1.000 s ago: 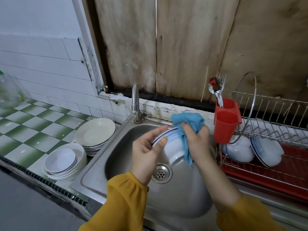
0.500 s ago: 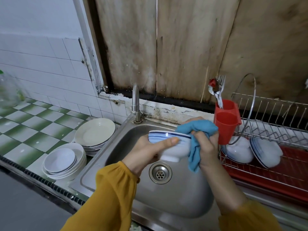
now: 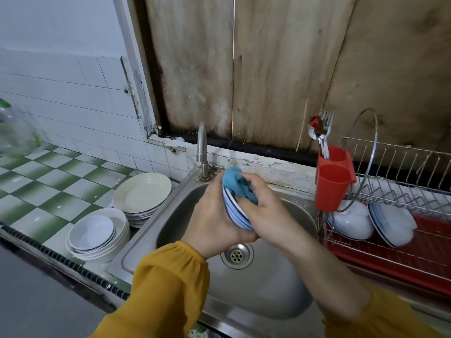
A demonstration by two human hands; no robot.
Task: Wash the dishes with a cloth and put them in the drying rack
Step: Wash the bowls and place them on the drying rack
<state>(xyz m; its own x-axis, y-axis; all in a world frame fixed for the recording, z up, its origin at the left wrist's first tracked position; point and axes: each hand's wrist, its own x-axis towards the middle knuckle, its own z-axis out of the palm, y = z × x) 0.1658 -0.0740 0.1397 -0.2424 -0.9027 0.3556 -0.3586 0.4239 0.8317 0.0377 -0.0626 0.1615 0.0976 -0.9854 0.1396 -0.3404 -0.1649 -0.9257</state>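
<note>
While the left hand (image 3: pixel 211 222) grips a blue-rimmed bowl (image 3: pixel 236 213) tilted on edge at frame centre, above the sink (image 3: pixel 256 289), the right hand (image 3: pixel 264 206) clutches a blue cloth (image 3: pixel 238 184) pressed inside it. Washed bowls (image 3: pixel 351 222) lean in the rack (image 3: pixel 402 191), right.

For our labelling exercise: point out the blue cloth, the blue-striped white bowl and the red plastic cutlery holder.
blue cloth (image 3: pixel 234 182): head view, bunched top.
blue-striped white bowl (image 3: pixel 234 212): head view, striped outer wall.
red plastic cutlery holder (image 3: pixel 333 189): head view, front cup wall.
</note>
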